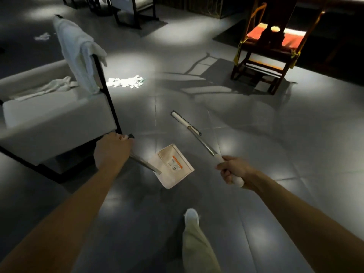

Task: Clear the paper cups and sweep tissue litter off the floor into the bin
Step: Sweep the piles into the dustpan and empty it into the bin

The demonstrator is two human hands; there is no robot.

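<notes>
Dim grey floor tiles (256,134) fill the room, lit in patches by overhead lamps. The main heap of tissue litter (125,82) lies in one bright patch, just beside the black frame of a pale sofa (49,119). A smaller scrap (42,37) lies farther off, behind the sofa's arm. No paper cups and no bin are in view.

The broom (186,123) points toward that heap, its head low over the tiles and well short of the tissue. The right hand (232,170) is wrapped round its white grip. The left hand (112,149) is closed round the metal handle of the dustpan (171,166), which hangs tilted above the floor between the arms. The two hands are well apart, each clamped on its own tool. One foot (192,215) is stepping forward.

Several things could go wrong from here. The tissue sits close to the sofa frame, so a sideways stroke would likely push pieces under the seat, out of reach. Light shreds may scatter if the broom moves fast. The tilted dustpan may let swept bits slide under its lip unless it is set flat. A white cloth (78,52) draped over the sofa arm could be snagged by the broom handle. The wooden chair (269,52) stands clear of the path.
</notes>
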